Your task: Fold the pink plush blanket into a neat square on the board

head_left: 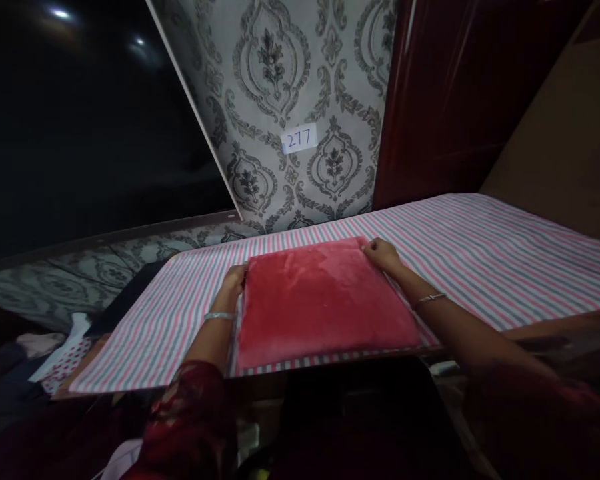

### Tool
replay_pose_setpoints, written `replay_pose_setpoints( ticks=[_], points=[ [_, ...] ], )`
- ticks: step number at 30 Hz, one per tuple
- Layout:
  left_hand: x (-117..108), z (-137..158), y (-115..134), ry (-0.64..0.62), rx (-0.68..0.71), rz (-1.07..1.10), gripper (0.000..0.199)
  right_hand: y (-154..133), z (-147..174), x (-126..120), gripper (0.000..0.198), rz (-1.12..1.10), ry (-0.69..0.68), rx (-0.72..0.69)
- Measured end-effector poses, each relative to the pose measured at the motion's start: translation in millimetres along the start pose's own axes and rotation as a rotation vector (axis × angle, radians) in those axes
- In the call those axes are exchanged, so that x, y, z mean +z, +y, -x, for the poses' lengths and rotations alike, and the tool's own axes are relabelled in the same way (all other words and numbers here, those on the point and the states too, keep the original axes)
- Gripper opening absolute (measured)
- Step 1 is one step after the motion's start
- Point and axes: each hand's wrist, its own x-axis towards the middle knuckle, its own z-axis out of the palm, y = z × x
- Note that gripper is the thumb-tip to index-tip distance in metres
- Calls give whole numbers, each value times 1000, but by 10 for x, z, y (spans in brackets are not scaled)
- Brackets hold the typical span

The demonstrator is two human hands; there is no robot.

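Observation:
A flat, roughly square piece of red plush cloth lies on a striped sheet in front of me. Its pile looks lighter toward the upper right. My left hand is closed at the upper part of its left edge, with the fingertips partly hidden. At the far right corner my right hand pinches the cloth between thumb and curled fingers. The near edge of the plush lies close to the table's front edge.
Behind the table is a patterned wall with a paper label reading 277. A large black screen stands at the left, a dark red panel at the right. Clothes lie low at the left.

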Motion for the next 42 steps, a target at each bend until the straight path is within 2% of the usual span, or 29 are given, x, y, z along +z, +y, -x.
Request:
replay_pose_setpoints(
  ticks=[4,6,8,12,16,19,24,26,28,30,35,37,42],
  points=[
    [-292,561,-129,-163,-61,29,31,175,446,-210,21,-36,-76,-27],
    [-458,854,-265,-259,-51,49,36,290,744,-297,26,-132,-143,-81],
    [-597,1119,-423,-293,-17,44,45,404,1055,-371,37,-254,-199,-125],
    [-722,1535,-716,-172,141,-31,58,579,1585,-466,54,-393,-141,-111],
    [-712,1794,-902,-68,287,-159,57,689,1892,-458,57,-385,-2,-102],
    [-726,1879,-984,-80,332,-227,55,735,1997,-406,54,-322,59,-128],
    [-791,1832,-1084,-199,367,-361,54,736,2057,-332,47,-342,57,-110],
    [-827,1783,-1118,-169,418,-365,53,752,2058,-323,44,-377,64,-59],
    [-872,1745,-1142,-84,454,-367,53,791,2052,-325,40,-417,69,12],
    [-916,1733,-1149,-38,445,-395,51,834,2047,-330,39,-462,67,52],
    [-906,1806,-1099,-121,352,-364,52,827,2065,-331,41,-557,45,38],
    [-851,1833,-1073,-87,346,-302,54,771,2074,-337,44,-597,50,41],
    [-651,1785,-1039,126,427,-223,50,653,2006,-349,50,-597,10,78]
  ],
)
